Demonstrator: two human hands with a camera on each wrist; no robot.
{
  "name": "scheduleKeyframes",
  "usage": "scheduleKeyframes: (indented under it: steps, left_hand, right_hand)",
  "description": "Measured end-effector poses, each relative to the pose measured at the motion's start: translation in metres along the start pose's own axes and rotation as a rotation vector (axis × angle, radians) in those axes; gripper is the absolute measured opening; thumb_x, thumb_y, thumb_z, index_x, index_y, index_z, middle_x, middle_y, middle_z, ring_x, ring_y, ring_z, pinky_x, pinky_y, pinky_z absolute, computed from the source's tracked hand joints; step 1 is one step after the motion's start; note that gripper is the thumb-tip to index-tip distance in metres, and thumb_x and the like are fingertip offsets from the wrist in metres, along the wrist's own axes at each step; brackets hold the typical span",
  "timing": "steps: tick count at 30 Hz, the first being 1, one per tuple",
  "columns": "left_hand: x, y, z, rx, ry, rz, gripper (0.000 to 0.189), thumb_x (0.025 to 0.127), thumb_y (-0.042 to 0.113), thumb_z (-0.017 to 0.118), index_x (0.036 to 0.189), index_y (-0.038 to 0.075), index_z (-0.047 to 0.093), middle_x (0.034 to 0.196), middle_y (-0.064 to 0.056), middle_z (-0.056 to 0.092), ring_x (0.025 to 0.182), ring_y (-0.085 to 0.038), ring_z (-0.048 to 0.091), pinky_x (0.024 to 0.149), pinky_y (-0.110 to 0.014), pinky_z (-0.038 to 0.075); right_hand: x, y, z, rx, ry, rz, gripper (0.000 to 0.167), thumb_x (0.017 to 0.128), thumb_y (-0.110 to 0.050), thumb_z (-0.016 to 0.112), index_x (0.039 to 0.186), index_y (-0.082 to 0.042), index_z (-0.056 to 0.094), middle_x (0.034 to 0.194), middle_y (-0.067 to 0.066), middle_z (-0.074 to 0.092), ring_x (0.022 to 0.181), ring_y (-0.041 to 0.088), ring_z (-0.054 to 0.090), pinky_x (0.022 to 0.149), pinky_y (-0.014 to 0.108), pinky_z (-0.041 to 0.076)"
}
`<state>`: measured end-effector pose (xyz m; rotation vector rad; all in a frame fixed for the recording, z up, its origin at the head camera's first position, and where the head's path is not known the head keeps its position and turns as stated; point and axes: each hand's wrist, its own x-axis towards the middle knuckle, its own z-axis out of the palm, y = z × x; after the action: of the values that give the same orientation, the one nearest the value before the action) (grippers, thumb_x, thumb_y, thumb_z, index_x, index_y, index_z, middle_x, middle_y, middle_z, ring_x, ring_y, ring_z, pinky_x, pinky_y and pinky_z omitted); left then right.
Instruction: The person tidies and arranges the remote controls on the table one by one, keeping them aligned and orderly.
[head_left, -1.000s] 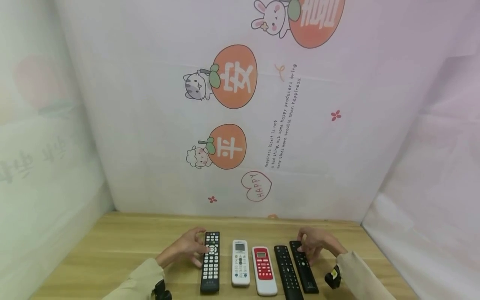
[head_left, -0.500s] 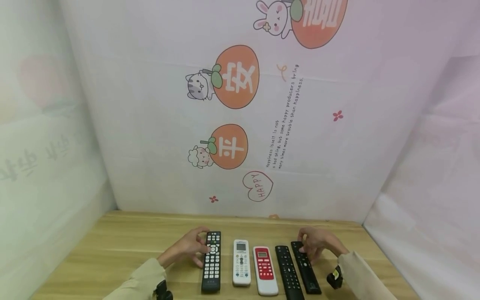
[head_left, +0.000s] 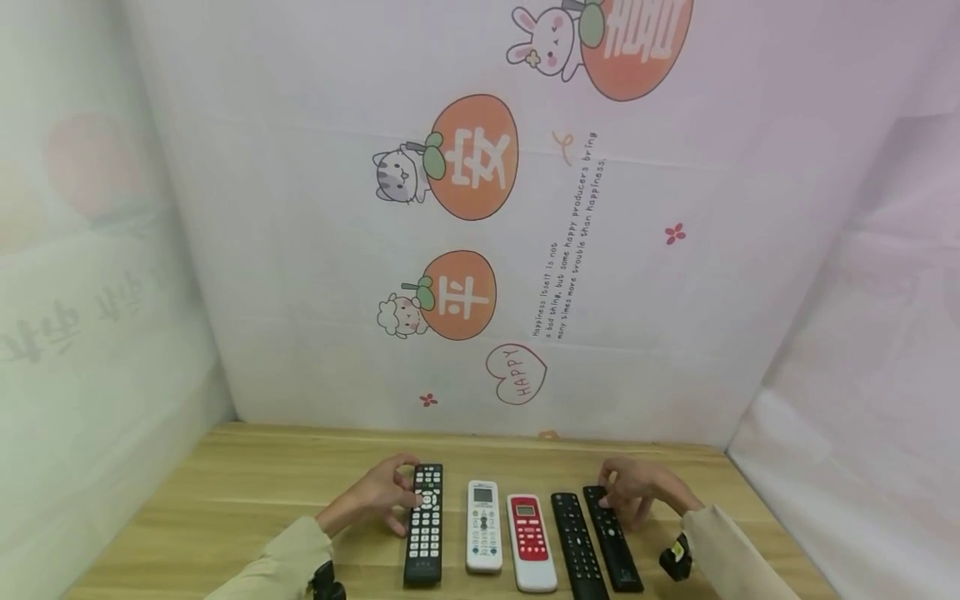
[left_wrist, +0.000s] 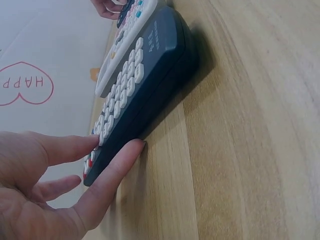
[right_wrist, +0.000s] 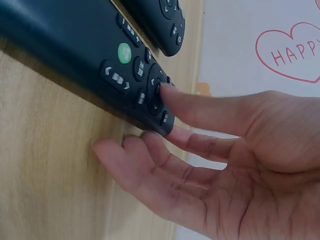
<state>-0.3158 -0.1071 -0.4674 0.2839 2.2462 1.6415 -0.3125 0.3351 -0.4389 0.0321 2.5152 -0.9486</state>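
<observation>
In the head view, my left hand [head_left: 372, 498] holds the upper end of a black remote control with white keys [head_left: 423, 533]. The left wrist view shows one digit on its keys and another along its side, near the wooden table. At the right end of the row, my right hand [head_left: 636, 490] grips the far end of a slim black remote control [head_left: 617, 550]. My right thumb [right_wrist: 195, 107] presses on its round pad, while the fingers bend around the tip and lower edge. A green button [right_wrist: 124, 53] shows on that remote.
Between the hands lie a white remote [head_left: 482, 550], a white remote with a red face [head_left: 534, 575] and another black remote [head_left: 576, 542]. They rest on the wooden table [head_left: 262, 475]. Printed white cloth [head_left: 300, 292] walls off the back and both sides.
The head view has shifted slightly. The rightmost remote sits a touch farther from its neighbour, with my right hand still at its end. My left hand keeps its hold.
</observation>
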Motion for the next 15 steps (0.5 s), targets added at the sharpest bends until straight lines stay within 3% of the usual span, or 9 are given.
scheduleKeyframes:
  steps: [5, 9, 12, 15]
  left_hand:
    - [-0.003, -0.001, -0.002, 0.039, 0.033, 0.012, 0.070, 0.088, -0.009, 0.073, 0.150, -0.008, 0.040, 0.105, -0.022, 0.057, 0.086, -0.031, 0.068, 0.058, -0.043, 0.064]
    - [-0.005, -0.003, -0.008, 0.084, 0.111, 0.026, 0.061, 0.094, 0.002, 0.072, 0.147, -0.011, 0.042, 0.105, -0.023, 0.064, 0.081, -0.027, 0.070, 0.057, -0.041, 0.064]
    - [-0.005, -0.004, -0.015, 0.102, 0.192, 0.025, 0.054, 0.098, 0.007, 0.070, 0.144, -0.009, 0.047, 0.108, -0.023, 0.063, 0.082, -0.027, 0.070, 0.058, -0.041, 0.064]
    - [-0.005, -0.002, -0.024, 0.165, 0.254, 0.049, 0.049, 0.100, 0.011, 0.069, 0.142, -0.005, 0.052, 0.112, -0.021, 0.064, 0.086, -0.027, 0.069, 0.061, -0.040, 0.064]
  right_hand:
    - [-0.002, -0.003, -0.001, -0.047, 0.016, -0.021, 0.018, 0.099, -0.009, 0.070, 0.112, -0.002, 0.059, 0.094, 0.014, 0.060, 0.081, 0.026, 0.061, 0.071, 0.048, 0.066]
    - [-0.001, -0.004, 0.000, -0.067, 0.074, -0.033, 0.007, 0.101, -0.006, 0.062, 0.107, -0.002, 0.061, 0.095, 0.012, 0.063, 0.080, 0.027, 0.063, 0.069, 0.045, 0.065]
    - [0.001, -0.003, 0.000, -0.045, 0.130, -0.098, 0.007, 0.101, -0.002, 0.058, 0.106, 0.001, 0.062, 0.098, 0.013, 0.065, 0.080, 0.028, 0.064, 0.069, 0.045, 0.064]
    - [0.003, -0.002, -0.002, -0.016, 0.204, -0.236, 0.008, 0.101, -0.001, 0.059, 0.104, 0.005, 0.061, 0.098, 0.016, 0.066, 0.079, 0.027, 0.065, 0.067, 0.044, 0.062]
